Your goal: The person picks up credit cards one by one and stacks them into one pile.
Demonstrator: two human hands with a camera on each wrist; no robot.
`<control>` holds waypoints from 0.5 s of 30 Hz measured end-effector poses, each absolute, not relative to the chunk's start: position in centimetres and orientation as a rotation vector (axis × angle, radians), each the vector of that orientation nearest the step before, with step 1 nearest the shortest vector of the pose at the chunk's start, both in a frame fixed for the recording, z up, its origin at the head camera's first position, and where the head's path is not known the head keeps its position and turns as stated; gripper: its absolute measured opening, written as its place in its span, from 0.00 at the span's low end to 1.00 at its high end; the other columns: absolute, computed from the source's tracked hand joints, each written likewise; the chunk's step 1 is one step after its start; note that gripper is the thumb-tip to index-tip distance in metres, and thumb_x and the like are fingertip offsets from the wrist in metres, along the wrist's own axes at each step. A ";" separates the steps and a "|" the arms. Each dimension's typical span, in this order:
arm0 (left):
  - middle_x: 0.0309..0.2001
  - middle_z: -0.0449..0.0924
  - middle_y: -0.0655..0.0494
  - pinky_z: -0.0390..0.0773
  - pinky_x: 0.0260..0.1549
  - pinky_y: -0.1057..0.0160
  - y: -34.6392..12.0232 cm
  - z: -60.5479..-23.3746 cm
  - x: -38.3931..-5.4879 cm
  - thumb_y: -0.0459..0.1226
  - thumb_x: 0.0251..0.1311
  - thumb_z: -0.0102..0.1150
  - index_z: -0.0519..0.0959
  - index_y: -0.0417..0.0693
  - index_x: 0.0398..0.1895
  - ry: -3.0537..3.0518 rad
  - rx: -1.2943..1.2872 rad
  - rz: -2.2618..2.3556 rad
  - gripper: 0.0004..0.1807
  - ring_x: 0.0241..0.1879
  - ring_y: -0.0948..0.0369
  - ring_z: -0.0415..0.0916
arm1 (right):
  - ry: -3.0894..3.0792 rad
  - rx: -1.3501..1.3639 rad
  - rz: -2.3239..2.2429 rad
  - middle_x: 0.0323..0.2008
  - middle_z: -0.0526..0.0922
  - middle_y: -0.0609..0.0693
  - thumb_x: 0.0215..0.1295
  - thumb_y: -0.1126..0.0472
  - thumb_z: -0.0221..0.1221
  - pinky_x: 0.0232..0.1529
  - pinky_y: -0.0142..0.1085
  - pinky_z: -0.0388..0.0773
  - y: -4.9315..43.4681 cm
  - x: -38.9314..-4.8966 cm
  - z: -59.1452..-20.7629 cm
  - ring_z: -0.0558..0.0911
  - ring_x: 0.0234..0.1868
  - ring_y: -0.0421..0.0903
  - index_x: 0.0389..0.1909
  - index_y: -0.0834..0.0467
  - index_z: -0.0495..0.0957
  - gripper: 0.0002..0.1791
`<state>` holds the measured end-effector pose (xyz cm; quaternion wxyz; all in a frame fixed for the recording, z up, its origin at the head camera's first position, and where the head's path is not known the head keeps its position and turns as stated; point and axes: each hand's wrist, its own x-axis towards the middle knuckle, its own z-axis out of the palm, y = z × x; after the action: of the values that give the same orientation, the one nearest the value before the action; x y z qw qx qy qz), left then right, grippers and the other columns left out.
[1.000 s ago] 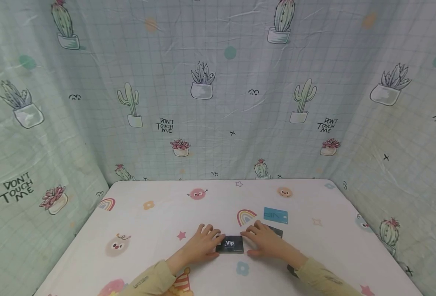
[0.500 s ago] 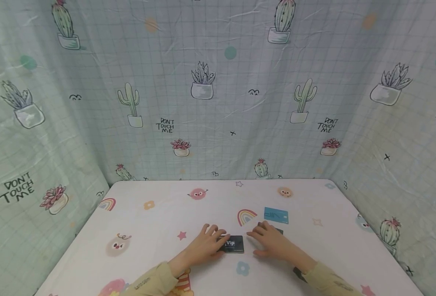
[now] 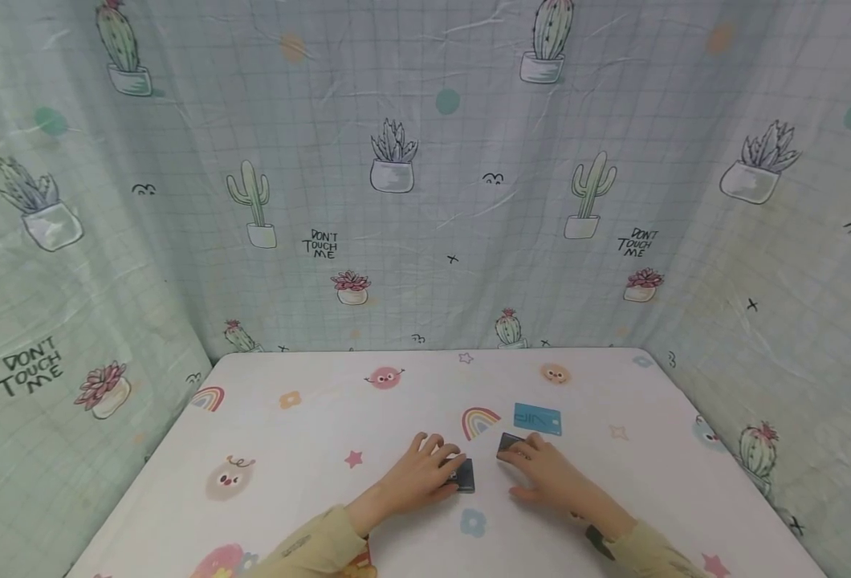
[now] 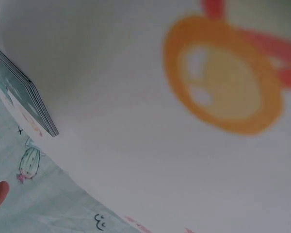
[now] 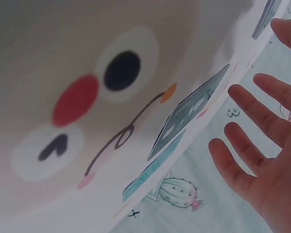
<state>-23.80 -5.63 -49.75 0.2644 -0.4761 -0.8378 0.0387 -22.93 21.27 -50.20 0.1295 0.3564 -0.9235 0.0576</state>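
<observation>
A small stack of dark cards (image 3: 464,479) lies on the table, its layered edges showing in the left wrist view as a stack of cards (image 4: 31,92). My left hand (image 3: 418,478) reaches over its left part, index finger across the top and thumb by the near edge, covering most of the print. My right hand (image 3: 544,474) hovers by a single dark card (image 3: 510,444), fingertips overlapping it in the head view. The right wrist view has that dark card (image 5: 189,114) flat, with the spread fingers (image 5: 257,116) apart from it.
Beyond the right hand lies a blue VIP card (image 3: 537,419). Another dark card (image 3: 599,543) sits partly hidden under the right forearm. A patterned cloth (image 3: 425,265) rises behind the white printed table (image 3: 288,441).
My left hand has slid right, farther over the stack. My right hand has moved away from the stack's right side to the right, toward the single dark card. The cards stay put.
</observation>
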 end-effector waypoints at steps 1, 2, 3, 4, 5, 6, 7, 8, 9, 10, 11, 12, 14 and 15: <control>0.47 0.73 0.60 0.65 0.45 0.57 -5.4 -49.7 -23.9 0.52 0.55 0.53 0.72 0.54 0.51 -2.266 -1.289 0.103 0.23 0.45 0.60 0.65 | -2.674 1.035 0.166 0.42 0.75 0.42 0.47 0.44 0.62 0.38 0.35 0.68 21.4 -22.9 -50.2 0.64 0.39 0.39 0.51 0.50 0.73 0.28; 0.47 0.73 0.61 0.65 0.45 0.57 -5.2 -49.7 -23.9 0.52 0.55 0.53 0.72 0.54 0.51 -2.268 -1.290 0.110 0.23 0.45 0.61 0.65 | -2.665 1.035 0.160 0.42 0.76 0.42 0.47 0.45 0.62 0.38 0.34 0.68 21.5 -22.9 -50.2 0.64 0.39 0.39 0.51 0.50 0.73 0.28; 0.47 0.73 0.61 0.65 0.46 0.57 -5.0 -49.6 -23.9 0.52 0.55 0.52 0.72 0.54 0.51 -2.268 -1.290 0.112 0.23 0.45 0.61 0.65 | -2.660 1.032 0.157 0.42 0.76 0.42 0.47 0.45 0.62 0.37 0.35 0.68 21.7 -22.9 -50.3 0.64 0.38 0.39 0.50 0.50 0.73 0.28; 0.47 0.72 0.61 0.65 0.46 0.57 -4.8 -49.5 -24.0 0.52 0.55 0.52 0.72 0.55 0.51 -2.269 -1.288 0.117 0.22 0.45 0.61 0.65 | -2.659 1.029 0.147 0.42 0.76 0.42 0.47 0.45 0.62 0.37 0.35 0.69 21.8 -22.9 -50.3 0.65 0.38 0.39 0.50 0.50 0.73 0.28; 0.47 0.73 0.61 0.66 0.46 0.57 -4.5 -49.4 -24.0 0.53 0.55 0.52 0.72 0.55 0.51 -2.268 -1.286 0.114 0.22 0.46 0.61 0.65 | -2.659 1.023 0.140 0.42 0.76 0.42 0.47 0.45 0.62 0.37 0.35 0.69 22.0 -22.8 -50.3 0.65 0.38 0.39 0.50 0.50 0.74 0.27; 0.47 0.73 0.61 0.66 0.46 0.57 -4.3 -49.3 -24.0 0.52 0.55 0.52 0.72 0.55 0.51 -2.267 -1.284 0.114 0.22 0.46 0.61 0.65 | -2.663 1.016 0.139 0.43 0.76 0.43 0.47 0.45 0.62 0.37 0.36 0.69 22.1 -22.8 -50.2 0.66 0.38 0.39 0.49 0.51 0.74 0.27; 0.47 0.73 0.61 0.66 0.46 0.57 -4.1 -49.2 -24.0 0.52 0.55 0.53 0.72 0.55 0.51 -2.267 -1.281 0.110 0.22 0.46 0.61 0.65 | -2.675 1.007 0.138 0.43 0.76 0.43 0.47 0.45 0.62 0.37 0.36 0.69 22.2 -22.7 -50.2 0.66 0.39 0.39 0.49 0.51 0.74 0.27; 0.47 0.73 0.61 0.66 0.46 0.57 -3.9 -49.2 -24.0 0.52 0.54 0.53 0.72 0.55 0.51 -2.265 -1.275 0.116 0.22 0.46 0.61 0.65 | -2.685 0.996 0.140 0.43 0.76 0.43 0.47 0.45 0.62 0.37 0.36 0.69 22.4 -22.6 -50.2 0.66 0.39 0.39 0.49 0.51 0.74 0.27; 0.47 0.73 0.61 0.66 0.46 0.57 -3.6 -49.1 -24.1 0.52 0.54 0.54 0.72 0.55 0.51 -2.265 -1.272 0.113 0.22 0.46 0.61 0.65 | -2.698 0.985 0.144 0.43 0.76 0.43 0.47 0.45 0.62 0.38 0.36 0.70 22.5 -22.6 -50.1 0.67 0.39 0.40 0.49 0.51 0.74 0.27; 0.47 0.73 0.61 0.66 0.46 0.57 -3.4 -49.1 -24.1 0.52 0.54 0.54 0.72 0.55 0.50 -2.268 -1.270 0.108 0.22 0.46 0.60 0.65 | -2.712 0.974 0.146 0.43 0.77 0.44 0.47 0.45 0.62 0.38 0.37 0.70 22.6 -22.5 -50.0 0.67 0.39 0.40 0.49 0.51 0.74 0.27; 0.47 0.73 0.61 0.66 0.46 0.57 -3.2 -49.0 -24.1 0.52 0.54 0.54 0.72 0.55 0.51 -2.271 -1.266 0.106 0.22 0.46 0.61 0.65 | -2.728 0.960 0.155 0.43 0.77 0.44 0.47 0.45 0.62 0.38 0.37 0.70 22.7 -22.4 -50.0 0.67 0.39 0.40 0.49 0.51 0.74 0.27; 0.47 0.73 0.61 0.66 0.46 0.57 -3.0 -48.9 -24.2 0.51 0.54 0.54 0.72 0.55 0.51 -2.274 -1.261 0.106 0.22 0.46 0.61 0.65 | -2.752 0.942 0.158 0.43 0.77 0.44 0.47 0.45 0.62 0.38 0.37 0.70 22.9 -22.4 -49.9 0.68 0.39 0.40 0.49 0.51 0.74 0.27; 0.47 0.73 0.62 0.66 0.47 0.58 -2.5 -48.7 -24.3 0.51 0.53 0.54 0.72 0.55 0.51 -2.272 -1.252 0.109 0.22 0.46 0.61 0.65 | -2.786 0.914 0.151 0.43 0.77 0.45 0.47 0.45 0.62 0.38 0.38 0.70 23.2 -22.3 -49.9 0.68 0.40 0.41 0.50 0.51 0.73 0.28; 0.47 0.73 0.62 0.66 0.47 0.58 -2.3 -48.6 -24.4 0.51 0.53 0.55 0.72 0.55 0.51 -2.274 -1.250 0.101 0.22 0.46 0.61 0.65 | -2.805 0.899 0.156 0.44 0.76 0.45 0.47 0.45 0.62 0.38 0.38 0.71 23.3 -22.3 -49.9 0.68 0.40 0.41 0.51 0.51 0.73 0.28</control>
<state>-24.40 -2.32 -48.55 0.2688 -0.4636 -0.8434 0.0375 -22.30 23.35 -49.87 0.0959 0.3033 -0.9466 0.0526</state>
